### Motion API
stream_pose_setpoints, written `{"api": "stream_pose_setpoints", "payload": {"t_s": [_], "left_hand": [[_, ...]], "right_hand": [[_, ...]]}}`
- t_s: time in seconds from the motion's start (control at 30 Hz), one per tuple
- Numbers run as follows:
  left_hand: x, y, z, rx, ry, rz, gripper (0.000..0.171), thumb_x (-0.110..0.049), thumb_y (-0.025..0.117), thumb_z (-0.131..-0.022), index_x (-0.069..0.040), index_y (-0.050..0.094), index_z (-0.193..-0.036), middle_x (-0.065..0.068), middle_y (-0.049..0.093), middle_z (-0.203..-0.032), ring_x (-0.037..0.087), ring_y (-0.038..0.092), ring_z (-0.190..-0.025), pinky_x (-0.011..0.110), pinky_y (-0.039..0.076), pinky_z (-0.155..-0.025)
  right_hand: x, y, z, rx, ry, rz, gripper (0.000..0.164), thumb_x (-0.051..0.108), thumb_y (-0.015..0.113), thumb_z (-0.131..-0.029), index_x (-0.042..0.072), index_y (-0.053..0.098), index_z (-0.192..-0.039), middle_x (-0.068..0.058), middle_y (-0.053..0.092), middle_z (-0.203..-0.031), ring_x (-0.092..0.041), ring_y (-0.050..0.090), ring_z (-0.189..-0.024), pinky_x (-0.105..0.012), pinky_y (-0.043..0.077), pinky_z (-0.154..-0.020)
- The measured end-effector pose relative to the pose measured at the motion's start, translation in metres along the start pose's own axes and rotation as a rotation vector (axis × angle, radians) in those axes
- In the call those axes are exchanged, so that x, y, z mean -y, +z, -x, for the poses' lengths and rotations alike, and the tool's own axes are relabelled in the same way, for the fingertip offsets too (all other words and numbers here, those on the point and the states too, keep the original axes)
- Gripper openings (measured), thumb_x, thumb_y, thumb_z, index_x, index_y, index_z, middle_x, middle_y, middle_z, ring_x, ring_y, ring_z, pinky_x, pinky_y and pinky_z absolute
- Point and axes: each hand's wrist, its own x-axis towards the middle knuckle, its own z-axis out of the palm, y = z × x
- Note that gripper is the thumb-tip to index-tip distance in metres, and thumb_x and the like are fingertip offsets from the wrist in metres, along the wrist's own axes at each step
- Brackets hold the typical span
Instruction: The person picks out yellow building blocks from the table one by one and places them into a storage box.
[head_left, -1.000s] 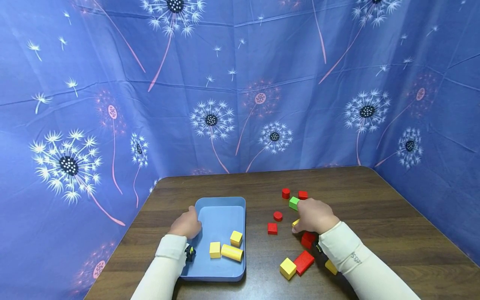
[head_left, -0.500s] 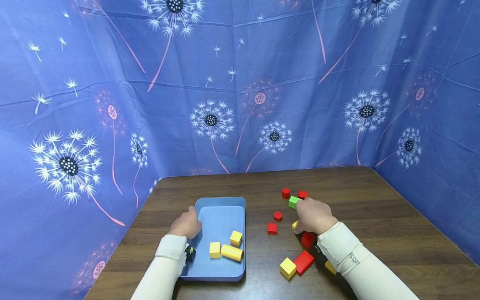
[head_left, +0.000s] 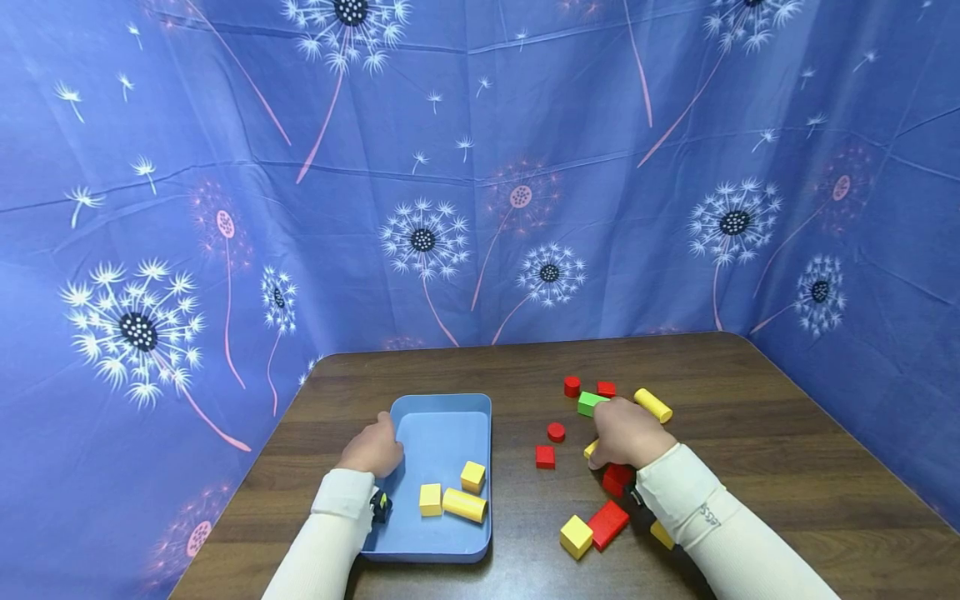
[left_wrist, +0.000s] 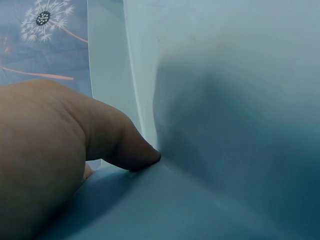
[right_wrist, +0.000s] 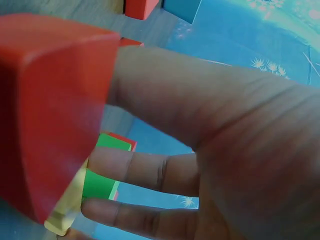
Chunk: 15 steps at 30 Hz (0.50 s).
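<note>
My left hand [head_left: 371, 448] grips the left wall of a blue plastic tray [head_left: 442, 403]. In the left wrist view its thumb [left_wrist: 117, 135] lies over the rim against the inner side. A yellow cylinder [head_left: 464, 506] and two yellow cubes [head_left: 430, 500] lie in the tray. To the right, my right hand [head_left: 632, 432] pinches a yellow block [head_left: 590, 449] low over the table. The right wrist view shows fingertips on that yellow block [right_wrist: 67, 210], while a near red block hides the thumb tip. A green block [head_left: 590, 404] touches or nearly touches the fingers.
Around the right hand lie red blocks [head_left: 608, 525], a red disc [head_left: 556, 432], a red cylinder [head_left: 572, 386] and a yellow cube [head_left: 576, 537]. Beyond it rests another yellow cylinder [head_left: 652, 405]. A yellow block [head_left: 662, 534] is partly under the right sleeve. A blue curtain [head_left: 480, 250] hangs behind the table.
A yellow cylinder now shows just beyond the right hand, where none was visible before. The right hand has barely shifted, and the left hand and tray stay put.
</note>
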Motion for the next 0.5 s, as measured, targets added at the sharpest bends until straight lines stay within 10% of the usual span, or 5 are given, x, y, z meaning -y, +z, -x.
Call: {"api": "stream_pose_setpoints", "payload": {"t_s": [0.5], "left_hand": [[-0.0026,-0.0007,0.002,0.007,-0.008,0.006,0.068,-0.018,0.051,-0.091,0.015,0.018,-0.14,0.029,0.059,-0.113,0.03,0.061,-0.084,0.054,0.052,-0.074]], "right_hand": [[0.0026,-0.0033,-0.0008,0.046,0.049,0.095,0.034,0.044,0.064,-0.07,0.018,0.051,-0.052,0.002,0.047,-0.055,-0.023,0.044,-0.062,-0.041,0.035,-0.062]]}}
